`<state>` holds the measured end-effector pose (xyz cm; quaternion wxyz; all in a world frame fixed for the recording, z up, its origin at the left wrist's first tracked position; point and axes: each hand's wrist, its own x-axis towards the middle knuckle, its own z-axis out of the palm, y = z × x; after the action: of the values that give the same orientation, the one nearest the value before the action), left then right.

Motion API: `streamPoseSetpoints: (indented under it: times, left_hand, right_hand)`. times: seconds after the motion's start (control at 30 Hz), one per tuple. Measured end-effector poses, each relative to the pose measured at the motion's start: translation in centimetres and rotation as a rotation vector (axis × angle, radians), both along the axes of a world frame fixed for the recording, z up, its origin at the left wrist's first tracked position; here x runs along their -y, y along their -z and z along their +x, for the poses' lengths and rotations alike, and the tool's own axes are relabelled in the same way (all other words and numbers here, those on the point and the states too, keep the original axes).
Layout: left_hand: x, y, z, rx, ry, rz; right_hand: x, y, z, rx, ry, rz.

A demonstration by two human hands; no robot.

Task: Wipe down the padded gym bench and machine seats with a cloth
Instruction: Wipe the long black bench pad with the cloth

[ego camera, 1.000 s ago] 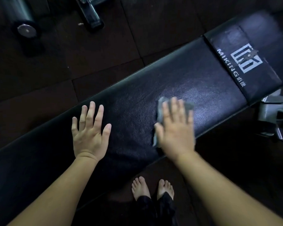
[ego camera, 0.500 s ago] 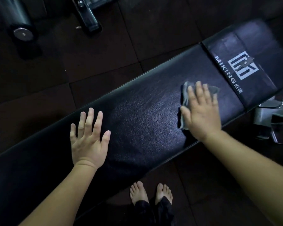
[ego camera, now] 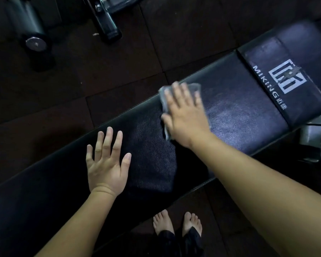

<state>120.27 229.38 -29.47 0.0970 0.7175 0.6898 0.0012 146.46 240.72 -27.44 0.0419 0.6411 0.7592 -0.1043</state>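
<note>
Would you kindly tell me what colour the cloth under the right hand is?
The cloth is grey, seen best in the head view, pressed flat on the black bench by the right hand.

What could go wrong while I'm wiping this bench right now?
The right hand presses the cloth flat, with no grip, so it may bunch or slip out. The cloth lies near the far edge of the bench and could slide off onto the floor.

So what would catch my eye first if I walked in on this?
The long black padded bench crosses the picture diagonally, a white logo at its upper-right end. Mid-bench, the right hand presses a grey cloth flat on the padding; the left hand rests open to its lower left.
</note>
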Motion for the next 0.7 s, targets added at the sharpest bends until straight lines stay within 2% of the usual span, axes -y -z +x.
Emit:
streamPoseSetpoints:
  times: [0.07,0.13,0.23,0.33,0.37,0.43,0.5,0.57,0.6,0.7]
  left_hand:
    - [0.0,0.0,0.0,0.001,-0.001,-0.009]
    - [0.0,0.0,0.0,0.005,-0.002,-0.009]
    - [0.0,0.0,0.0,0.005,0.0,-0.01]
    - [0.0,-0.1,0.0,0.0,0.0,-0.021]
    - [0.0,-0.1,0.0,-0.004,-0.001,-0.022]
    - [0.0,-0.2,0.0,-0.008,-0.001,-0.023]
    - [0.1,-0.2,0.0,-0.005,0.005,-0.026]
    - [0.0,-0.1,-0.1,-0.005,0.005,-0.028]
    - [0.0,-0.1,-0.1,-0.006,0.003,-0.031]
    - [0.0,-0.1,-0.1,-0.007,0.0,-0.047]
  right_hand:
    - [1.2,0.1,1.5,-0.039,-0.286,-0.008]
    - [0.1,0.3,5.5,-0.064,-0.34,0.009]
    - [-1.6,0.3,9.2,-0.054,-0.011,0.046]
    - [-0.3,0.3,4.1,0.016,0.251,0.07]
    - [0.9,0.3,1.9,0.02,0.225,0.06]
    - [3.9,0.4,-1.1,0.0,-0.003,0.034]
    - [5.7,0.3,-0.6,-0.043,-0.293,0.015]
    - [4.7,0.3,2.3,-0.058,-0.421,0.014]
    - [3.8,0.3,3.6,-0.054,-0.386,0.017]
    - [2.7,0.0,4.7,-0.02,-0.037,0.016]
